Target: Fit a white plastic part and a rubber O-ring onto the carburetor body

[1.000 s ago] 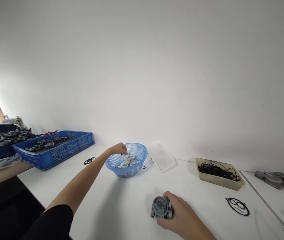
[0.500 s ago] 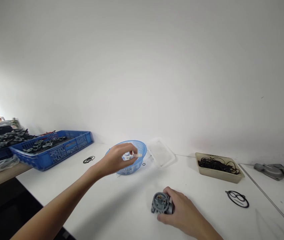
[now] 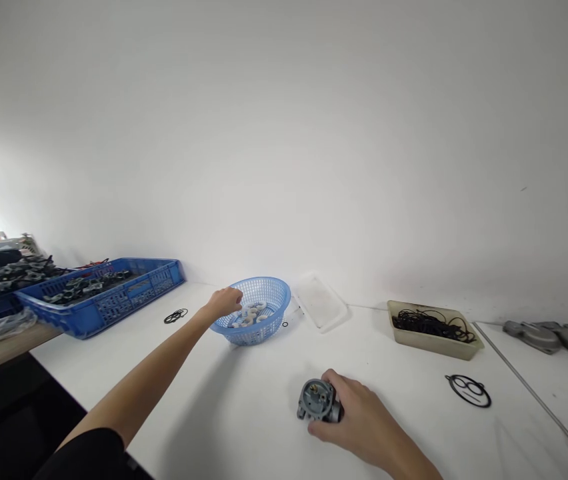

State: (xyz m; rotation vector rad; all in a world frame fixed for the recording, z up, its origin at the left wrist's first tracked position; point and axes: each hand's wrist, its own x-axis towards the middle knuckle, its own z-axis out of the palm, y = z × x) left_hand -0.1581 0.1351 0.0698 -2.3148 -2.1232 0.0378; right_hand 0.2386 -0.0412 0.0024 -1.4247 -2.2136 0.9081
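My left hand is closed over the left rim of a blue mesh basket; whatever its fingers hold, if anything, is hidden. Several white curved plastic pieces lie inside the basket. On the white table, my right hand grips a grey metal carburetor body from its right side, with the round open face turned up and brass parts showing in it.
A blue crate of metal parts stands at the left. A white tray lies beside the basket. At right are a beige box of black rings, loose gaskets and grey metal covers.
My left hand has drawn back to the left from above the basket, and the white piece it held no longer shows. My right hand still holds the carburetor body.
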